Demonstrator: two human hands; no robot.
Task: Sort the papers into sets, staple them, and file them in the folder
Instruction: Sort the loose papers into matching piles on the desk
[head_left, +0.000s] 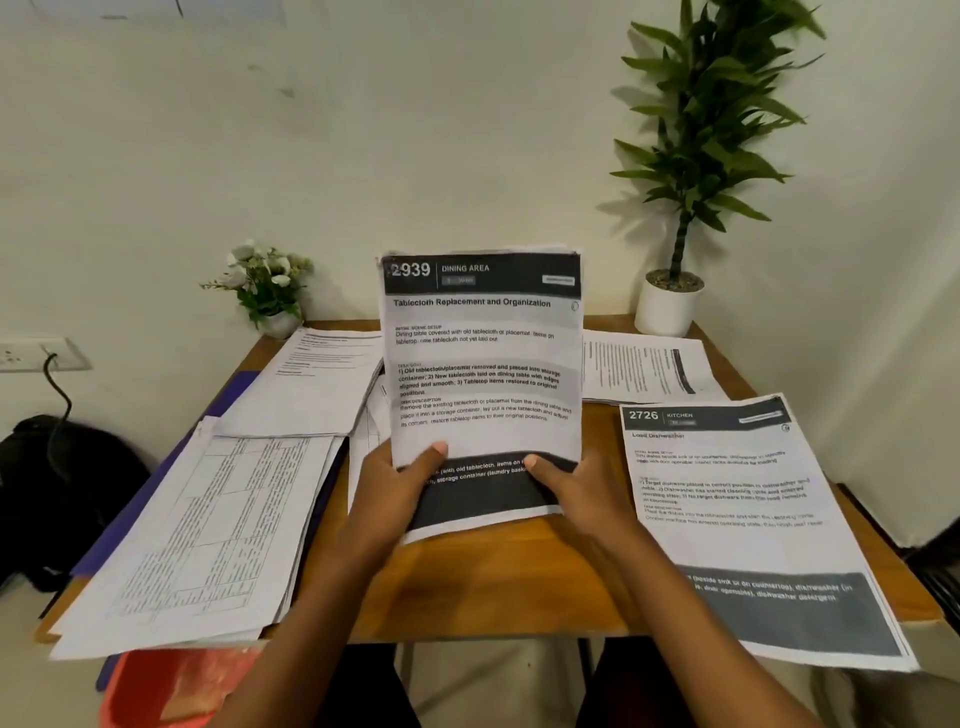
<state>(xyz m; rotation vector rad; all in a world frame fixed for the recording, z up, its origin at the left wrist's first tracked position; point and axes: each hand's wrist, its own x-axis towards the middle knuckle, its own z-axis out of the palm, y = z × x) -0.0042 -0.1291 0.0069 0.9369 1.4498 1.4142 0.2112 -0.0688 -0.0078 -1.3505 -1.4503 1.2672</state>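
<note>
A set of white printed sheets headed "2939 Dining Area" (483, 358) stands upright over the middle of the wooden table (493, 577). My left hand (400, 488) grips its lower left edge, thumb on the front. My right hand (566, 486) grips its lower right edge the same way. A sheet headed "2726 Kitchen" (748, 525) lies flat at the right. A stack with printed tables (208, 530) lies at the left, with text pages (317, 384) behind it. More pages (644, 369) lie at the back right. A purple folder (234, 389) shows under the left stacks. No stapler is in view.
A small white flower pot (270, 291) stands at the table's back left, a tall green plant in a white pot (670, 306) at the back right. A black bag (62, 493) sits left of the table, under a wall socket (36, 356). Something red (171, 686) lies below the front left edge.
</note>
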